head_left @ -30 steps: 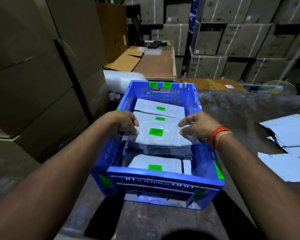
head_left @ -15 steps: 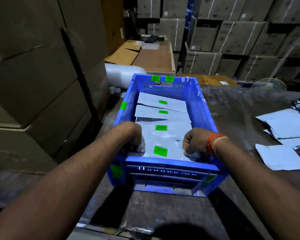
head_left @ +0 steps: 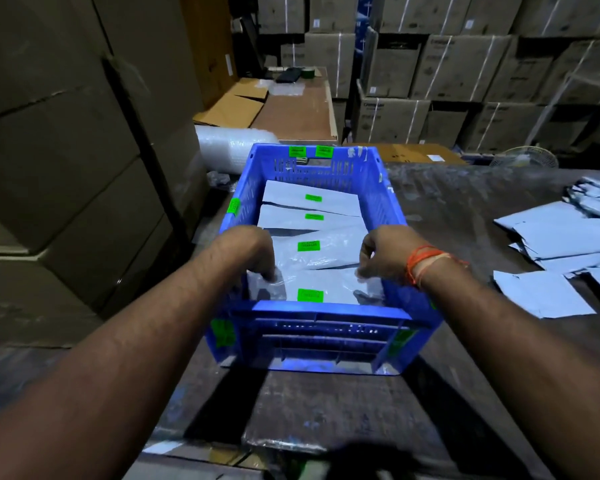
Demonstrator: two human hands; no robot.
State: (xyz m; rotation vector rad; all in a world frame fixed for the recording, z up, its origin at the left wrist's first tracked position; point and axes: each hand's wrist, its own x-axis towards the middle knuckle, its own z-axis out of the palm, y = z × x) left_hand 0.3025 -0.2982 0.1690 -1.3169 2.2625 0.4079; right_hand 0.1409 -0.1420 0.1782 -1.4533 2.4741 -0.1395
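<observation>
Table [head_left: 326, 410] lies nearest us, bearing a blue crate [head_left: 326, 309]. Inside its near wall we hold the front white packet [head_left: 329, 289]: left hand [head_left: 252, 252] curled on its left edge, right hand [head_left: 383, 252] pinching its right. More packets [head_left: 312, 220] lie behind it, loose mailers [head_left: 555, 233] off right, cardboard boxes [head_left: 465, 64] beyond.

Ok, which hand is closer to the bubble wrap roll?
Left. The left hand grips the front packet at its left edge, nearest the bubble wrap roll; the right hand grips the right edge, farther away.
</observation>
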